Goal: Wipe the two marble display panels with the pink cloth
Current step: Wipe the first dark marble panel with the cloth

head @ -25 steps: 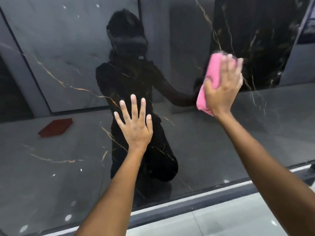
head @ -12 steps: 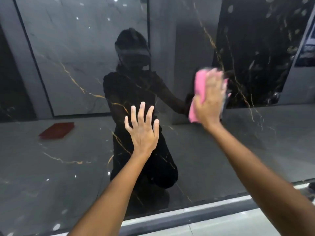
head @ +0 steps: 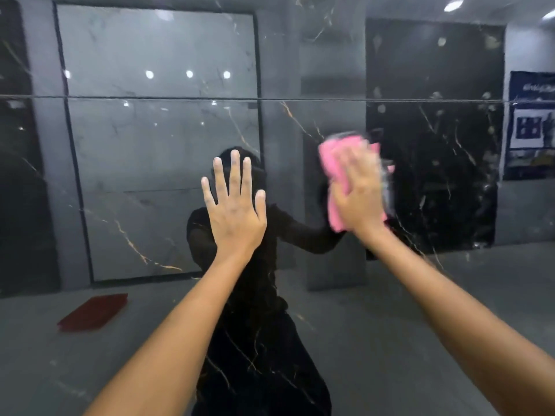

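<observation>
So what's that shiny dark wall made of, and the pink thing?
The dark panel looks like polished marble or marble-look tile: thin gold and white veins, and a mirror-like gloss reflecting the room. The pink cloth under the right hand looks like soft fabric, bunched and folded, though motion blurs it.

Left hand (head: 235, 216) flat on the panel (head: 375, 301), cloth (head: 338, 172) to its right.

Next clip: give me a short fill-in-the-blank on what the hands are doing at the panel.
1. The right hand presses a cloth coloured ____.
2. The left hand lies flat on the marble panel with its fingers ____.
3. A thin seam crosses the panel ____ both hands.

Missing: pink; spread; above
</observation>
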`<state>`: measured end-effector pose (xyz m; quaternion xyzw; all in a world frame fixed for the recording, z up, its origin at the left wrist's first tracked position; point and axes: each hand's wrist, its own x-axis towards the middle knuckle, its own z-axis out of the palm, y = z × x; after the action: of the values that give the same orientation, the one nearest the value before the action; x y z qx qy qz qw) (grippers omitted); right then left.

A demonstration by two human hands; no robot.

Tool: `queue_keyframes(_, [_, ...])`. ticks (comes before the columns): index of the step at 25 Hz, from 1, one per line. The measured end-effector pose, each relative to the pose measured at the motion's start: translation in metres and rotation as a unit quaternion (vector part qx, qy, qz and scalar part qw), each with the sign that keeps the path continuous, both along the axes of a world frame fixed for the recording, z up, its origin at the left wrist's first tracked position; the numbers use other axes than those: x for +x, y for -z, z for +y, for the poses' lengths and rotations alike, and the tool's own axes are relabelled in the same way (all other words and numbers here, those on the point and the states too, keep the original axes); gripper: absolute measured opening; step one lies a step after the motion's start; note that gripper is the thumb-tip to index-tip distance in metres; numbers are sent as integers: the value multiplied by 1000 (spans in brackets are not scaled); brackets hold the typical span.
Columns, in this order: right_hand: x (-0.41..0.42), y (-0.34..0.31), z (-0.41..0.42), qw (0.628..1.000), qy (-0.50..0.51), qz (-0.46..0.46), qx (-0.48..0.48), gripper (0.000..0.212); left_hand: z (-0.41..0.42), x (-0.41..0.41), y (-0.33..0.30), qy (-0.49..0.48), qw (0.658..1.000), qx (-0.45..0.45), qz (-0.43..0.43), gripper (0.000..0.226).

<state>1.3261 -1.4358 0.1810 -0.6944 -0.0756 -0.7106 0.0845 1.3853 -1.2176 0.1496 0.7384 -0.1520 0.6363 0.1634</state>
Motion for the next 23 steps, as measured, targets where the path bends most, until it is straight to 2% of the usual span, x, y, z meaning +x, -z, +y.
queue_keyframes(1, [1, 29, 9, 984, -7, 35, -174, 56, 0, -2, -3, -1, 1000, -2, -3, 60])
queue_keyframes(2, [-3, 54, 8, 944, 10, 88, -317, 56, -1, -3, -4, -1, 1000, -5, -4, 60])
queue_keyframes(3, [-4, 62, -11, 911, 57, 116, -391, 56, -2, -1, -3, 0, 1000, -6, -8, 60])
queue_keyframes(4, [-7, 51, -36, 913, 89, 109, -384, 57, -3, 2, 0, -1, 1000, -9, -13, 60])
queue_keyframes(5, [-8, 29, -59, 950, 93, 88, -286, 58, -3, 3, 1, -2, 1000, -11, -14, 60])
queue_keyframes(6, [-12, -5, -74, 987, 91, 74, -112, 61, -2, 3, 1, -1, 1000, -11, -15, 60])
queue_keyframes(7, [-22, -44, -78, 991, 80, 58, 91, 64, -1, 3, -1, 0, 1000, -11, -16, 60])
queue_keyframes(8, [-25, -74, -70, 971, 67, 56, 223, 65, -2, 2, -2, 1, 1000, -11, -15, 60])
queue_keyframes(9, [-21, -90, -46, 963, 74, 56, 252, 66, -2, 1, -2, 1, 1000, -10, -15, 59])
queue_keyframes(10, [-12, -93, -15, 979, 65, 52, 188, 66, -2, 0, -2, 2, 1000, -9, -15, 59])
queue_keyframes(11, [-2, -82, 15, 995, 53, 63, 47, 68, -2, 0, -1, 3, 1000, -9, -16, 59])
queue_keyframes(12, [5, -58, 41, 985, 45, 96, -134, 69, -1, 0, -1, 3, 1000, -7, -18, 59])
queue_keyframes(13, [9, -39, 48, 954, 49, 116, -273, 68, -1, -1, -2, 4, 1000, -4, -19, 59])
queue_keyframes(14, [6, -40, 39, 932, 58, 129, -333, 66, 0, -2, -3, 7, 1000, -1, -17, 60])
queue_keyframes(15, [4, -55, 21, 940, 59, 120, -315, 65, 0, -2, -3, 10, 1000, 0, -17, 60])
queue_keyframes(16, [-1, -78, 1, 971, 57, 114, -202, 65, 0, -1, -2, 10, 1000, -2, -17, 60])
queue_keyframes(17, [-13, -101, -14, 993, 43, 108, -26, 66, 0, -1, -2, 10, 1000, -5, -18, 60])
queue_keyframes(18, [-19, -114, -17, 986, 42, 107, 122, 67, 0, -1, -1, 11, 1000, -6, -18, 60])
queue_keyframes(19, [-19, -112, -7, 974, 55, 112, 190, 68, -1, 0, -1, 14, 1000, -4, -16, 60])
queue_keyframes(20, [-14, -101, 16, 980, 60, 103, 161, 69, -1, -1, 0, 17, 1000, -1, -18, 60])
queue_keyframes(21, [-8, -80, 43, 990, 57, 113, 58, 70, -1, -1, -1, 17, 1000, 0, -20, 60])
queue_keyframes(22, [-5, -51, 62, 983, 50, 150, -89, 70, -1, -1, -2, 19, 1000, -1, -18, 60])
queue_keyframes(23, [-7, -30, 63, 960, 55, 182, -206, 69, 0, -2, -4, 24, 1000, 0, -15, 61])
